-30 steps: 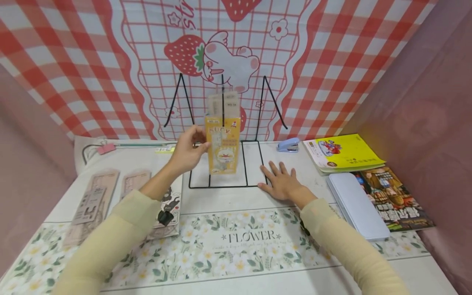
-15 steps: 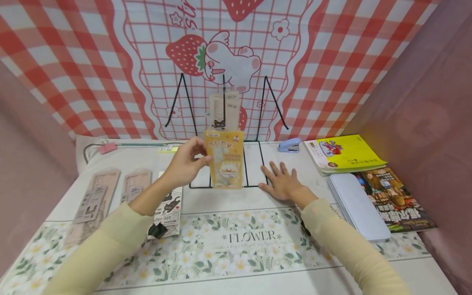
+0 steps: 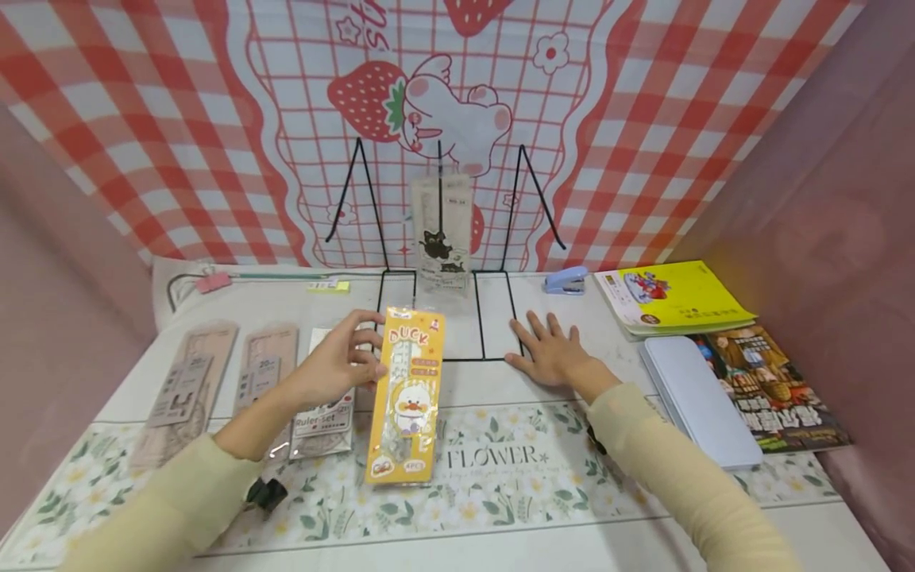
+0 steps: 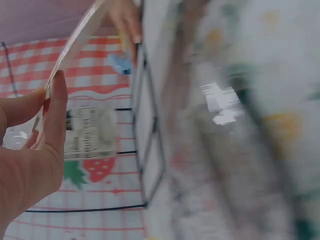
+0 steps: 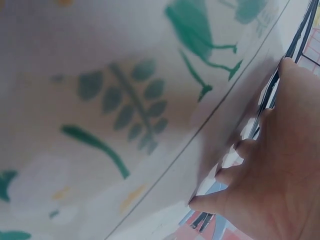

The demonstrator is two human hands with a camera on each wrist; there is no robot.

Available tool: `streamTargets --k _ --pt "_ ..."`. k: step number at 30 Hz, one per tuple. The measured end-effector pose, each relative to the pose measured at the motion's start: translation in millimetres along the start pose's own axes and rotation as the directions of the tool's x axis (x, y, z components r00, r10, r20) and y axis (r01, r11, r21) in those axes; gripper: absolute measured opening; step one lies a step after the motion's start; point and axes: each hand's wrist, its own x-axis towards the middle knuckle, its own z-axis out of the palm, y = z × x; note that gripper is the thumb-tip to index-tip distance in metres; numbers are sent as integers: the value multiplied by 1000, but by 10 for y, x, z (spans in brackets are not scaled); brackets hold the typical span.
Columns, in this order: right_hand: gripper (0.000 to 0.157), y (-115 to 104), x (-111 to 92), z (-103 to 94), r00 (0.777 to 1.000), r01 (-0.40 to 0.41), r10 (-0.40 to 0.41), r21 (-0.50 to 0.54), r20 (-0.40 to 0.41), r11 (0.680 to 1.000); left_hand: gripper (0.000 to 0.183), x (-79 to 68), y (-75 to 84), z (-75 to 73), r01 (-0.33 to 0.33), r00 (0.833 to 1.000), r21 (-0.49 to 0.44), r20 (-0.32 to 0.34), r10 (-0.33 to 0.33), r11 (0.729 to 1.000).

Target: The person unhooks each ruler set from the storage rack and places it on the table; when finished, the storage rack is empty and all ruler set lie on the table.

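Observation:
My left hand (image 3: 332, 365) pinches a yellow ruler-set packet (image 3: 411, 397) by its left edge, fingers behind and thumb along the side. DUCK and a white duck are printed on the packet's front. In the left wrist view the packet (image 4: 75, 42) appears edge-on between thumb and fingers. My right hand (image 3: 550, 351) rests with spread fingers on the table, fingertips at the right end of the black wire rack's base (image 3: 482, 326). The right wrist view shows that hand (image 5: 272, 160) from the side. A grey ruler-set packet (image 3: 450, 246) with black cats hangs on the rack's middle prong.
Several ruler packets (image 3: 187, 389) lie at the left. A blue stapler (image 3: 565, 280), a yellow book (image 3: 675, 294), a dark picture book (image 3: 765, 389) and a pale pencil case (image 3: 704, 401) lie at the right. Two more wire prongs (image 3: 529, 175) stick forward beside the hanging packet.
My left hand has brought the yellow packet away from the rack, down and toward me, uncovering the grey packet behind. My right hand has stayed in place.

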Motion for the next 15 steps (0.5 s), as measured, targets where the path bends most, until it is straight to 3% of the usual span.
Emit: streamTargets --k 5,10,15 --pt "75 -6 -3 3 1000 3 -3 -9 -3 1000 77 -108 -196 89 147 989 -5 13 -147 989" --pt "75 -11 -2 -1 1000 4 -4 -15 0 1000 77 -198 -294 144 300 954 16 -1 -300 954" --pt "75 -20 -4 -1 1000 -1 1 -17 2 1000 81 -256 -342 197 386 923 54 -37 -384 921"
